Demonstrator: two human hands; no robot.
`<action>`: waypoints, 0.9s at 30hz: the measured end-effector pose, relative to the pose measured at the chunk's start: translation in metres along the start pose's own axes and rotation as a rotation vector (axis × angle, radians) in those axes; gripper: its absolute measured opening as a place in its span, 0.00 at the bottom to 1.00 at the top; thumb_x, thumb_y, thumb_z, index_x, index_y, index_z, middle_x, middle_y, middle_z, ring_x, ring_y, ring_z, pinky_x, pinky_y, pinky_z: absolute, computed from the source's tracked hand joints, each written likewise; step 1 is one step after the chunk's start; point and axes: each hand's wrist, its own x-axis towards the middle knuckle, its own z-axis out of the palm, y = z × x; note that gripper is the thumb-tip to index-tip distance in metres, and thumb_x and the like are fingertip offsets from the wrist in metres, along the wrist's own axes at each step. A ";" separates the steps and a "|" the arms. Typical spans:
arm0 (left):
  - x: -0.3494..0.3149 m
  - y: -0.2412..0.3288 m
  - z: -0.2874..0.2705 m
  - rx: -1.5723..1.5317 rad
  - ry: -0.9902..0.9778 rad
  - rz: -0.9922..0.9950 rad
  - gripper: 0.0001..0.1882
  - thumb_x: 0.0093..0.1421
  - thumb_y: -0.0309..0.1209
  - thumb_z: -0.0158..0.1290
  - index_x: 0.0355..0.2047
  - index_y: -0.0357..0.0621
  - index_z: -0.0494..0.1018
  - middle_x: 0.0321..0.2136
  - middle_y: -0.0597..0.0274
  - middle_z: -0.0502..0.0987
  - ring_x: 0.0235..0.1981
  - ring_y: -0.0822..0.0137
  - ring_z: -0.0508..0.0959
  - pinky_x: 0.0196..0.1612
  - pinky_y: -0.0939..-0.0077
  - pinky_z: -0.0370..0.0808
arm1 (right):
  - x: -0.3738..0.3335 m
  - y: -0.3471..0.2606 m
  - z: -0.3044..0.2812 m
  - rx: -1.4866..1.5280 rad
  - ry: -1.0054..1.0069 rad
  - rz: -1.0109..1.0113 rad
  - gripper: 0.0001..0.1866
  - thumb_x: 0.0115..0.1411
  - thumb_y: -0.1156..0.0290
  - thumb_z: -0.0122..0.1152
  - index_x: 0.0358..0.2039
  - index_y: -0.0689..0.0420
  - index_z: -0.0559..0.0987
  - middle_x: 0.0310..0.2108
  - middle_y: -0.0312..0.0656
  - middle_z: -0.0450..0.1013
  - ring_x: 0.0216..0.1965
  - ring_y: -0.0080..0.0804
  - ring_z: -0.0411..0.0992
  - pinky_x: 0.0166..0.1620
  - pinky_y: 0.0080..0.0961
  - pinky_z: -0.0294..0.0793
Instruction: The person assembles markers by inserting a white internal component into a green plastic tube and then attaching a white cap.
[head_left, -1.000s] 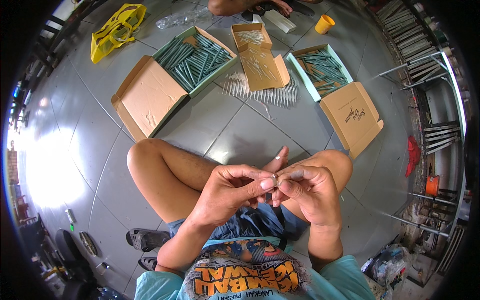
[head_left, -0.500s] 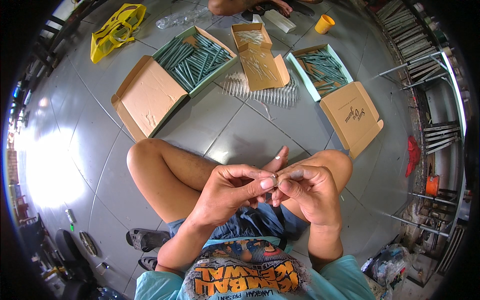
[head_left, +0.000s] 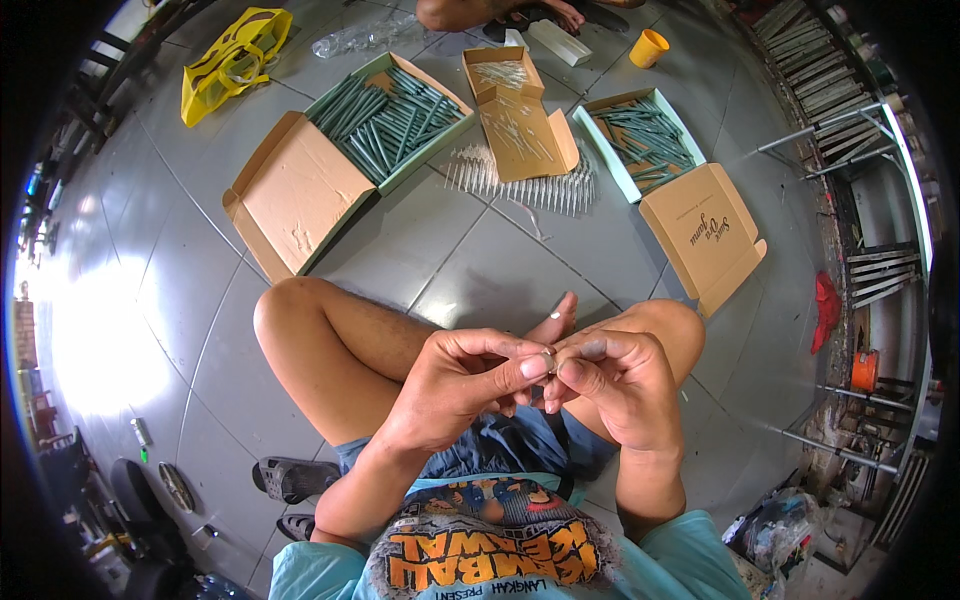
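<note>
Change: we saw hands and boxes placed just as half a second earlier.
Left hand: ours [head_left: 450, 388] pinched a small piece [head_left: 551, 361] above our lap, too tiny to identify.
Right hand: ours [head_left: 632, 388] pinched it too, fingertips meeting the left's.
Floor: glossy grey tiles [head_left: 490, 262] ran under us; far off, left box [head_left: 428, 153] and right box [head_left: 612, 170] held green sticks.
Edges: metal frame [head_left: 820, 130] lined the right; slipper [head_left: 296, 480] lay near left.
Space: tile separated our knees from the boxes.
</note>
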 end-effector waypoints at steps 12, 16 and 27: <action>0.001 -0.001 0.000 -0.011 -0.008 0.009 0.07 0.62 0.27 0.60 0.40 0.41 0.82 0.33 0.55 0.83 0.28 0.73 0.79 0.26 0.81 0.74 | 0.000 -0.001 -0.001 -0.017 -0.003 0.002 0.09 0.64 0.73 0.63 0.35 0.68 0.80 0.31 0.47 0.77 0.29 0.30 0.78 0.33 0.27 0.83; 0.000 -0.001 0.000 -0.004 0.010 0.011 0.07 0.62 0.27 0.60 0.40 0.41 0.82 0.33 0.55 0.83 0.28 0.72 0.79 0.26 0.81 0.74 | 0.000 -0.001 0.000 -0.006 0.002 0.002 0.09 0.64 0.73 0.64 0.35 0.68 0.80 0.31 0.46 0.77 0.29 0.30 0.78 0.33 0.27 0.83; 0.001 -0.002 0.000 0.006 -0.006 0.014 0.07 0.63 0.28 0.60 0.40 0.42 0.82 0.31 0.55 0.83 0.29 0.69 0.80 0.25 0.82 0.72 | 0.001 0.000 0.000 -0.016 0.002 0.004 0.09 0.64 0.73 0.63 0.34 0.68 0.80 0.29 0.45 0.77 0.29 0.30 0.78 0.33 0.25 0.83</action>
